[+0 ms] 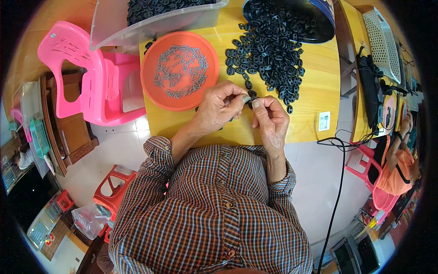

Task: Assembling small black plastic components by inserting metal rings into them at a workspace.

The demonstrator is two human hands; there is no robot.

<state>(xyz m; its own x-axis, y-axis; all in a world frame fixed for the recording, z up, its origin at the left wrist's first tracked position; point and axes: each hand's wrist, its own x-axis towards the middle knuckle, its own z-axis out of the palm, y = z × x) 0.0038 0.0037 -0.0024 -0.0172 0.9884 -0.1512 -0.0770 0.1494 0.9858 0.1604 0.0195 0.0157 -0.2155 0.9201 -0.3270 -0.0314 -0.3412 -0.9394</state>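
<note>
Both my hands meet over the near part of the yellow table. Thumb and fingers of my left hand [220,108] are pinched together at a small black plastic piece [252,94]. My right hand [273,122] grips the same piece from the other side, its thumb on top. Whether a metal pin also sits between the fingertips is hidden. Just beyond the hands spreads a heap of black two-holed plastic pieces [273,59], spilling out of a tipped dark tub [326,32]. Left of my left hand, a round orange tray [150,75] bears many small grey metal pins [196,68].
A clear plastic bin [109,34] with more black pieces stands at the far left of the yellow table [315,91]. A white label [324,121] lies near the right edge, beside a hanging black cable [340,182]. A pink chair [91,82] stands left; another person [397,173] sits far right.
</note>
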